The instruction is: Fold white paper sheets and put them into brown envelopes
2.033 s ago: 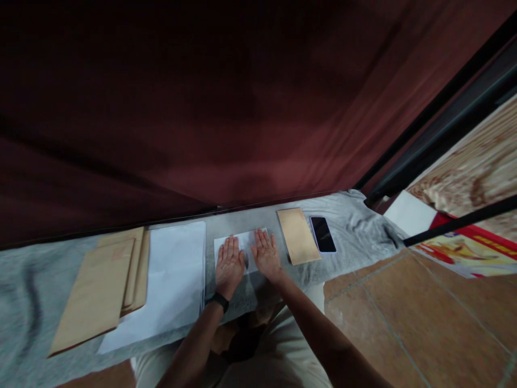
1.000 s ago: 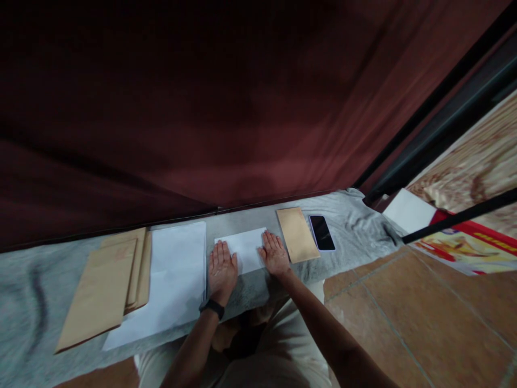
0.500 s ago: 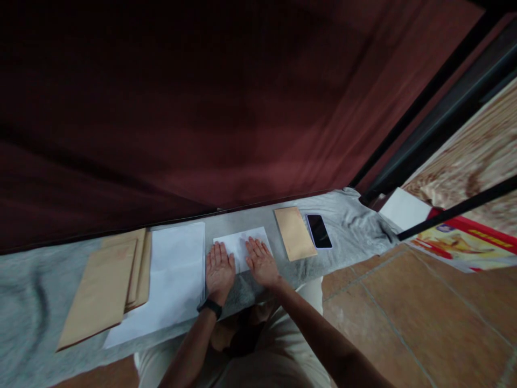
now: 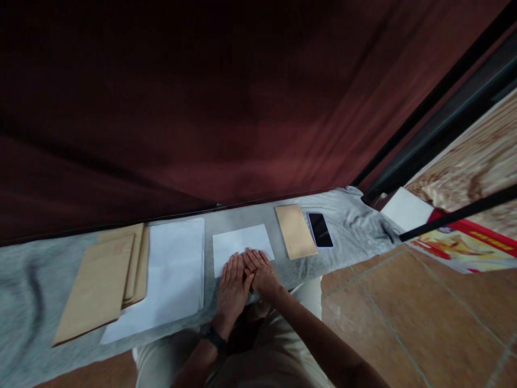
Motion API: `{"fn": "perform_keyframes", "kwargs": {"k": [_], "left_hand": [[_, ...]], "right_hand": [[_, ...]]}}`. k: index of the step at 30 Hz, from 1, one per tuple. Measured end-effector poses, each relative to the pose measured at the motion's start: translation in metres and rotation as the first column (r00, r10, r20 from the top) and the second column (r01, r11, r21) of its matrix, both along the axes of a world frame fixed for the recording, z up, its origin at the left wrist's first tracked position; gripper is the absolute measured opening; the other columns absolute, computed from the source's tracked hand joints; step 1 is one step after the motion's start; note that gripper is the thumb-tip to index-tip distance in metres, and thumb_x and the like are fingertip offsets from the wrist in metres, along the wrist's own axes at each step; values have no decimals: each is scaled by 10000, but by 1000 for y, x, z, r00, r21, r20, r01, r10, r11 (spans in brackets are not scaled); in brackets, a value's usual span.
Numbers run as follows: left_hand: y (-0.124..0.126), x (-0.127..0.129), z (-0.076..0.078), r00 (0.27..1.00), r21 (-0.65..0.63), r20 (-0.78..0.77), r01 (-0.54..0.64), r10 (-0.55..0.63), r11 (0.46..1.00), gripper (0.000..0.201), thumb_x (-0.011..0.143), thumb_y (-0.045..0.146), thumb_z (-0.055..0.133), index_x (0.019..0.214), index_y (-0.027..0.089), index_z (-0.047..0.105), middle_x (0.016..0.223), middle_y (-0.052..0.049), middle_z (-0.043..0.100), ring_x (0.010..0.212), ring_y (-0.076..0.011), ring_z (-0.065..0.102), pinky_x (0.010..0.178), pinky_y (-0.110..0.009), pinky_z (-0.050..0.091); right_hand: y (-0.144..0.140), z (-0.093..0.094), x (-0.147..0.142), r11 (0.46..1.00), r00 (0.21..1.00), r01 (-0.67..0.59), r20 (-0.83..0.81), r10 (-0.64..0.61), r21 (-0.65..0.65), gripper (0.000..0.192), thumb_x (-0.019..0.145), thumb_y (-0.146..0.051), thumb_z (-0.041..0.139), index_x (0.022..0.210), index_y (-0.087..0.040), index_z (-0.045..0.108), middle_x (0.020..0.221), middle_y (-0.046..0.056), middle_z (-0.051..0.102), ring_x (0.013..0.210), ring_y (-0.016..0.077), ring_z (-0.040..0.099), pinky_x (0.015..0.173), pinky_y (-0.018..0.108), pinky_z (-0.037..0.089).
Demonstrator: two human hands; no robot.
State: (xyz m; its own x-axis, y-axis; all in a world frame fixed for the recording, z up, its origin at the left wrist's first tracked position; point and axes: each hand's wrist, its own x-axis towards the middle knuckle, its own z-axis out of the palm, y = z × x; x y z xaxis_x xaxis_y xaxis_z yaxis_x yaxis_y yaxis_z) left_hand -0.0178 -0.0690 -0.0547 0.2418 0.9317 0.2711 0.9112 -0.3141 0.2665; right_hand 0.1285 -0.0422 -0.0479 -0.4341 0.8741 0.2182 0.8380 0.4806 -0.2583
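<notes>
A white folded sheet of paper [image 4: 238, 241] lies flat on the grey cloth in front of me. My left hand [image 4: 232, 288], with a dark band on its wrist, rests its outstretched fingers on the sheet's near edge. Beside it, my right hand [image 4: 262, 275] also lies flat on that edge, and the two hands touch at the thumbs. Neither hand grips anything. Just right of the sheet is a brown envelope [image 4: 297, 231]. On the left, a stack of larger white paper [image 4: 175, 269] lies partly under several brown envelopes [image 4: 97, 288].
A phone [image 4: 320, 230] lies right of the single envelope. The grey cloth [image 4: 351, 221] covers a narrow surface against a dark red curtain [image 4: 242, 134]. A black bar [image 4: 464, 213] and a red and yellow box [image 4: 464, 242] are at the right, above the tiled floor [image 4: 371, 312].
My left hand has slid right and toward me, off the sheet's left side, to meet my right hand. My right hand has shifted slightly toward me. More of the folded sheet shows.
</notes>
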Motion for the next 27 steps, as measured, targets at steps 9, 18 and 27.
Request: {"fn": "perform_keyframes", "kwargs": {"k": [9, 18, 27], "left_hand": [[-15, -17, 11, 997, -6, -28, -71, 71, 997, 749, 1011, 542, 291, 1554, 26, 307, 1604, -244, 353, 1523, -337, 283, 1214, -543, 313], [-29, -33, 5, 988, 46, -1, -155, 155, 987, 754, 1017, 549, 273, 1587, 57, 224, 1600, -254, 356, 1505, -360, 318, 1186, -584, 336], [10, -11, 17, 996, -11, 85, -23, 24, 1000, 598, 1039, 355, 245, 1564, 74, 301, 1620, -179, 360, 1534, -269, 270, 1228, -510, 322]], "right_hand": [[-10, 2, 29, 993, 994, 114, -1, -114, 26, 591, 1054, -376, 434, 1580, -128, 326, 1605, 117, 388, 1479, 236, 375, 1233, 430, 285], [-24, -2, 51, 977, 981, 194, -15, -193, 89, 578, 1063, -357, 412, 1577, -106, 330, 1583, 136, 420, 1472, 244, 390, 1219, 433, 323], [4, 9, 27, 987, 985, 158, -74, -155, 36, 528, 1054, -299, 382, 1555, -135, 390, 1575, 108, 441, 1482, 236, 373, 1224, 456, 321]]}}
